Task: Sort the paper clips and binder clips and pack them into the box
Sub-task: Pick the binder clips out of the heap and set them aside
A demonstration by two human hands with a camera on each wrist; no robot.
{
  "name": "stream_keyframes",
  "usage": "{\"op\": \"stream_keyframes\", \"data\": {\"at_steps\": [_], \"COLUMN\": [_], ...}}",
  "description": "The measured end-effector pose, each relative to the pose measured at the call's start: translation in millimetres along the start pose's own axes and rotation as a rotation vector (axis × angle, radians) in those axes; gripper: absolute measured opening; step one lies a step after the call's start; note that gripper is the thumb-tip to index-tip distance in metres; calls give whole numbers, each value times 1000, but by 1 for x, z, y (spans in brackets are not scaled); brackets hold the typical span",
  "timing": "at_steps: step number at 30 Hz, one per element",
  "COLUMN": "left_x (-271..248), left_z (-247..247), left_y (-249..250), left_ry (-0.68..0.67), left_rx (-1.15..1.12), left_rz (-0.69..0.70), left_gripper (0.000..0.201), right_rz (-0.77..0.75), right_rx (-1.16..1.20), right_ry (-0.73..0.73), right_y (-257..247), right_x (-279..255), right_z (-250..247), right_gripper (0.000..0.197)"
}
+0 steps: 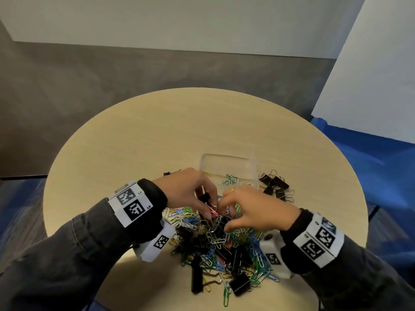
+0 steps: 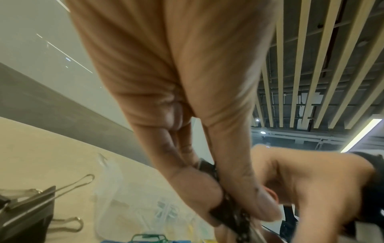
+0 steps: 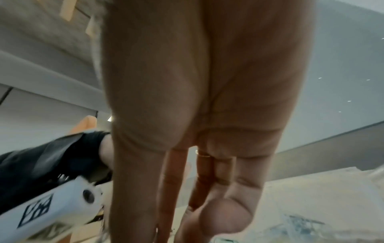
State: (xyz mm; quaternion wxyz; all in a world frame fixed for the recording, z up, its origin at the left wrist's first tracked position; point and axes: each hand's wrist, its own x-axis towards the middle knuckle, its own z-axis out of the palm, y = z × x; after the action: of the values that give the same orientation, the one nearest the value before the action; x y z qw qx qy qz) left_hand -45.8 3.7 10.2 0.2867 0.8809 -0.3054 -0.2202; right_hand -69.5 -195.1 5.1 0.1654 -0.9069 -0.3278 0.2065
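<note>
A mixed pile of coloured paper clips (image 1: pixel 224 241) and black binder clips (image 1: pixel 239 285) lies on the near part of the round table. My left hand (image 1: pixel 210 209) hovers over its far edge and grips a black binder clip (image 1: pixel 204 197), seen dark between thumb and fingers (image 2: pixel 223 207) in the left wrist view. A tangle with a pink paper clip (image 1: pixel 213 210) hangs at its fingertips. My right hand (image 1: pixel 224 212) meets it, fingers curled, pinching at the same tangle. The clear plastic box (image 1: pixel 228 163) stands just behind both hands and holds a few paper clips.
A separate group of black binder clips (image 1: pixel 276 186) lies right of the box, and a few more (image 2: pixel 29 207) lie left of it. The bare wooden tabletop (image 1: pixel 179 131) stretches beyond the box. A white panel (image 1: pixel 370 86) stands off the table at the right.
</note>
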Motion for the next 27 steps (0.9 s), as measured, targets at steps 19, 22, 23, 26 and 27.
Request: {"op": "stream_keyframes", "data": {"at_steps": [19, 22, 23, 26, 27], "left_x": [-2, 2, 2, 2, 2], "left_z": [-3, 3, 5, 7, 7], "left_y": [7, 6, 6, 7, 8], "left_ry": [-19, -27, -29, -27, -23], "left_rx": [169, 186, 173, 165, 168], "left_rz": [26, 48, 44, 36, 43], "left_gripper": [15, 23, 25, 24, 23], "right_rz": [3, 22, 33, 43, 38], "right_rx": [239, 301, 339, 480, 503], "right_ry": [191, 243, 261, 269, 254], "right_y": [24, 29, 32, 38, 40], "right_x": [-11, -14, -15, -21, -24], "right_z": [-23, -30, -32, -40, -42], "right_gripper": [12, 11, 12, 17, 18]}}
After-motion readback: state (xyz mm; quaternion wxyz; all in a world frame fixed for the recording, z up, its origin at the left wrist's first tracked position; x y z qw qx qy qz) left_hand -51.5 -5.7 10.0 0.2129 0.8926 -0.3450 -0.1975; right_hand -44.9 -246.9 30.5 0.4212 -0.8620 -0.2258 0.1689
